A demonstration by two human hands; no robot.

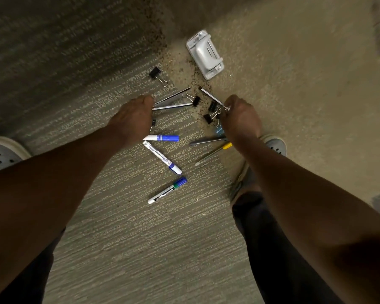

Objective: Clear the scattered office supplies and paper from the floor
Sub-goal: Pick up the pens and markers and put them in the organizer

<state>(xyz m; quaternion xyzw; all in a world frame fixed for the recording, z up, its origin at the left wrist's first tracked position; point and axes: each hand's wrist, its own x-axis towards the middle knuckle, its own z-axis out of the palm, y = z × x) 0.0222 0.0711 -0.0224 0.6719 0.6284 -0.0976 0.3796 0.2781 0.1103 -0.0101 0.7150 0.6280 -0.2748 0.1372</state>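
A person bends over a grey ribbed carpet floor (140,238) strewn with office supplies, both bare arms reaching down between pale perforated clogs (0,153). At left, the left hand (133,118) comes down knuckles-up at the near ends of two long silver metal strips (173,102), which fan away from it toward the right; its fingertips are hidden beneath the hand, so whether they have closed on the strips cannot be told. A small black binder clip (153,123) lies just beside that hand, and another black binder clip with wire handles (157,75) sits farther out on the carpet. Nearer the person lie three white markers with blue caps (161,138), one of them a white marker banded green under its cap (168,190). Toward the middle-right, a cluster of black binder clips (211,111) rests against the right hand (241,118), whose fingers are curled and pinch the near end of a third slim silver metal strip (211,96), its long axis running up and to the left, away from the grip. Below that hand lie a grey pen (206,141) and a yellow-tipped pen (215,151). Beyond everything, on the tan patch of carpet, stands a grey plastic hole punch (204,54). No paper is visible. The right hand appears readiest to lift its strip; most of the clearing looks yet to be done.
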